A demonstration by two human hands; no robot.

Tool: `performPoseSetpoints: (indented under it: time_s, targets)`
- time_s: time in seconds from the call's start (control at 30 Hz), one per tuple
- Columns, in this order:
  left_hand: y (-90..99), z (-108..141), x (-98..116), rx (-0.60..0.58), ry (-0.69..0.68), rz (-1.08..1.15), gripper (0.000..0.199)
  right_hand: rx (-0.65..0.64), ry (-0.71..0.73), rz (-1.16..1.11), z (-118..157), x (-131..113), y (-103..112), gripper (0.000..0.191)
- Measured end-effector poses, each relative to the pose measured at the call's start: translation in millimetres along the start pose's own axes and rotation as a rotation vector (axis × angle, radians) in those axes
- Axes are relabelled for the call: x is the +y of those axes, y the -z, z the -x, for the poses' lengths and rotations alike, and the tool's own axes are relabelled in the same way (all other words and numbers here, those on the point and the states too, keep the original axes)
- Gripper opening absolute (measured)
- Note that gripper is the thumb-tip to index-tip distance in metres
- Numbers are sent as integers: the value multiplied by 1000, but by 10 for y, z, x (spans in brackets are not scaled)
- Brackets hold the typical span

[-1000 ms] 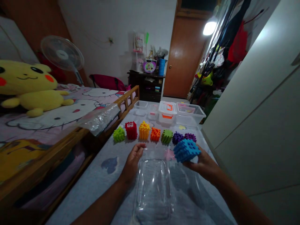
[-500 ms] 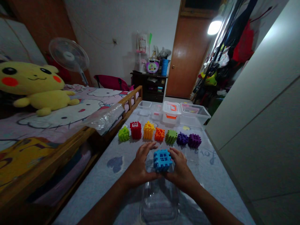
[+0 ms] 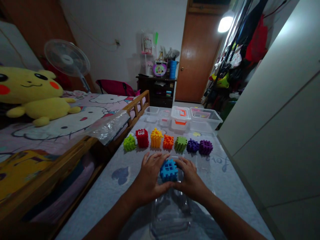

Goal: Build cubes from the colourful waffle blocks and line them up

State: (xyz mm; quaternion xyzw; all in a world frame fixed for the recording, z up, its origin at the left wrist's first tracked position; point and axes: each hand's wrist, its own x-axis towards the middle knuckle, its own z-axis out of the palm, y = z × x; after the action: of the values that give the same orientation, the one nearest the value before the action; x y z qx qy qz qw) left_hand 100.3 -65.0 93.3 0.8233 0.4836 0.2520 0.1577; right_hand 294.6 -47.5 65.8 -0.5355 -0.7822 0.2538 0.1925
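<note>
A blue stack of notched plastic building pieces [image 3: 169,170], with a window pattern on its top piece, is held between both hands over a clear plastic container [image 3: 171,216]. My left hand [image 3: 152,178] curves round its left side, fingers along the far edge and thumb at the near edge. From the right, my right hand [image 3: 188,176] closes on the same stack, the two thumbs meeting in front. Beyond them stands a row of sorted stacks: a lime one [image 3: 129,143], a red one [image 3: 142,138], a yellow one [image 3: 156,138], an orange one [image 3: 168,142] and others in green and purple.
Clear plastic boxes, one with a white lid and orange handle [image 3: 180,118], line the table's far end. A wooden bed rail [image 3: 82,156] runs along the left, with a yellow plush toy [image 3: 40,95] behind it. A pale cabinet [image 3: 277,116] borders the right side.
My left hand has closed in on the blue stack, its fingers now against it. The stack has turned and shifted slightly left. The whole view has moved a little.
</note>
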Motion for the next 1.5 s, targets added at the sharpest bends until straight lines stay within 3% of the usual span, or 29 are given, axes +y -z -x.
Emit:
performPoseSetpoints:
  time_s: [0.17, 0.37, 0.7, 0.97, 1.13, 1.4, 1.5]
  targets:
    - [1, 10, 11, -78, -17, -63, 55, -43, -27, 91, -1, -72, 45, 63]
    - [-5, 7, -3, -143, 19, -106, 56, -112, 22, 242, -35, -156, 55, 62]
    - [75, -51, 56, -262, 54, -170, 68, -137, 75, 420, -36, -300, 130, 42]
    - [69, -97, 29, -246, 25, -175, 53, -138, 66, 426, -58, -299, 122, 28]
    - [16, -117, -8, -213, 32, -195, 51, -133, 41, 399, -68, -298, 90, 34]
    - [-14, -145, -62, -247, 40, -220, 51, -86, 47, 443, -67, -338, 52, 27]
    - [-28, -147, -82, -248, 39, -223, 52, -104, 44, 413, -65, -331, 57, 36]
